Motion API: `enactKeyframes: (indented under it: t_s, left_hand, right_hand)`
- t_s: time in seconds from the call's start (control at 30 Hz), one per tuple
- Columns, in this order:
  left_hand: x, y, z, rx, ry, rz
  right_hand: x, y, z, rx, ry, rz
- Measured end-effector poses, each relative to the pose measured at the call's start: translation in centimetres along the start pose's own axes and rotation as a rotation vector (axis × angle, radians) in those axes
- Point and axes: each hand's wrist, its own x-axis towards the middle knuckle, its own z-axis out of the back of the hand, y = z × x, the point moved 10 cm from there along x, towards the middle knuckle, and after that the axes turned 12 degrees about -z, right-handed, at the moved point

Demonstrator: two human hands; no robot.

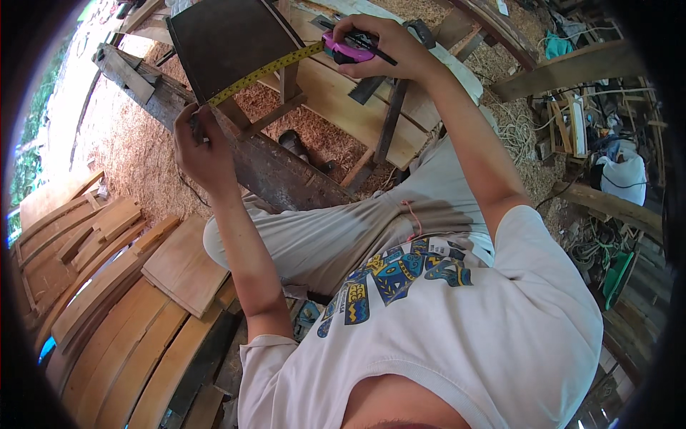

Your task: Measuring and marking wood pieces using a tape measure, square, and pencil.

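A dark brown, slightly curved panel (232, 44) in a wooden frame lies at the upper left of centre. Along its near edge runs the yellow blade (266, 70) of a tape measure. Its pink-and-black case (347, 51) sits in my right hand (396, 50), fingers closed around it. A thin black pen or pencil (371, 48) is also tucked in those fingers. My left hand (205, 154) pinches the blade's free end by the panel's near left corner; the fingertips partly hide that end.
Below the panel are a worn wooden beam (279, 171) and pale boards (336, 100). Wood shavings (136, 157) cover the floor. Curved planks (121, 314) are stacked at the lower left. Timber, ropes and a white bag (623, 177) clutter the right side.
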Motion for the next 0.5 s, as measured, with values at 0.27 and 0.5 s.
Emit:
enactKeyframes:
  t_s: [0.27,0.5]
  left_hand:
    - [-0.13,0.29,-0.16,-0.032,-0.006,0.059]
    - [-0.16,0.44,-0.25,-0.115,-0.052,0.063]
  right_hand:
    - [0.06,0.36,-0.52,-0.016,-0.005,0.026]
    - [0.18,1.04,-0.7,-0.053,-0.017,0.033]
